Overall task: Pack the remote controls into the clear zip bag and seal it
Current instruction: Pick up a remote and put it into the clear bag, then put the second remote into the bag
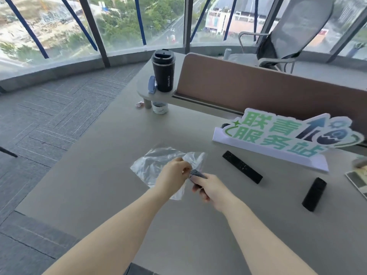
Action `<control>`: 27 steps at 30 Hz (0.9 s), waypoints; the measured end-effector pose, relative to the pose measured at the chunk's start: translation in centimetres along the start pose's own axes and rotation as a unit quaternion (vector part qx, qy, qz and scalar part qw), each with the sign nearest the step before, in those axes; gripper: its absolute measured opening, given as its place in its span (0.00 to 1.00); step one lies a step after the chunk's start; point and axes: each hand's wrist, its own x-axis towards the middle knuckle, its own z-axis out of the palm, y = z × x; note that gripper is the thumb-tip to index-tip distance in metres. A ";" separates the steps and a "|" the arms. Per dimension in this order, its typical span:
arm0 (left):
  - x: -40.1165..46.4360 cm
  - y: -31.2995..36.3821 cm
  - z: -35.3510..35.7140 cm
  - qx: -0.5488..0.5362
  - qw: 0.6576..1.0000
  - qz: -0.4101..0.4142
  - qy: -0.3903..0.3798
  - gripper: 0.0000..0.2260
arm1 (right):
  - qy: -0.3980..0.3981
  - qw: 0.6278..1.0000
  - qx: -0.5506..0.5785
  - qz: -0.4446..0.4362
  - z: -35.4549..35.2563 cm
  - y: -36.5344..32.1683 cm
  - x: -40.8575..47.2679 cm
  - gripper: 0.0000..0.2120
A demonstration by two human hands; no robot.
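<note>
The left hand [172, 173] is pinching the bag [151, 165] mouth; the right hand [210, 188] is gripping one remote [196, 174] there. Two remotes [242, 166] are lying unpacked mid-counter [99, 185].

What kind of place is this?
Likely a high-rise office: a desk with a divider, a mesh chair, and windows overlooking streets far below.

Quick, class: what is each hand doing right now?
Left hand: closed, pinching the bag at its edge.
Right hand: closed on a dark remote at the bag's opening.
</note>
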 end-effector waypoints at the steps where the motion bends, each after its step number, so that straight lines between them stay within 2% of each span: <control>1: 0.2 0.5 0.2 -0.010 1.000 0.000 -0.006 0.06 | 0.006 1.000 0.003 0.005 -0.2 0.2 0.2 0.14; 6: 1.1 2.0 1.4 -0.025 0.999 0.001 -0.024 0.06 | 0.043 0.999 -0.005 0.021 -1.8 1.0 0.3 0.10; 8: 1.5 2.2 1.9 -0.027 0.999 0.013 -0.027 0.06 | 0.101 0.994 -0.013 0.029 -3.2 1.2 0.4 0.10; 10: 1.8 2.5 2.2 -0.010 0.999 0.032 -0.042 0.06 | 0.193 0.979 -0.069 0.020 -5.7 1.9 1.0 0.15; 12: 1.9 2.6 2.5 0.011 0.997 0.048 -0.051 0.05 | 0.270 0.947 -0.175 0.020 -8.8 2.9 2.0 0.21; 14: 2.1 2.4 2.8 0.030 0.997 0.052 -0.053 0.05 | 0.300 0.910 -0.283 0.039 -11.7 3.5 3.5 0.23; 17: 2.4 2.1 3.3 0.053 0.996 0.033 -0.062 0.05 | 0.279 0.863 -0.417 0.062 -14.3 4.5 6.0 0.24; 19: 2.5 2.6 3.8 0.065 0.994 0.003 -0.085 0.09 | 0.267 0.834 -0.477 0.074 -15.2 5.5 7.2 0.27; 22: 2.2 3.2 4.8 0.075 0.991 -0.032 -0.108 0.14 | 0.283 0.783 -0.552 0.042 -15.5 6.3 7.9 0.21; 24: 2.1 3.4 5.4 0.077 0.991 -0.045 -0.098 0.12 | 0.279 0.796 -0.537 0.035 -15.5 6.5 7.6 0.17; 27: 1.8 3.7 6.1 0.108 0.990 -0.056 -0.067 0.07 | 0.237 0.889 -0.387 0.062 -15.8 7.0 6.0 0.15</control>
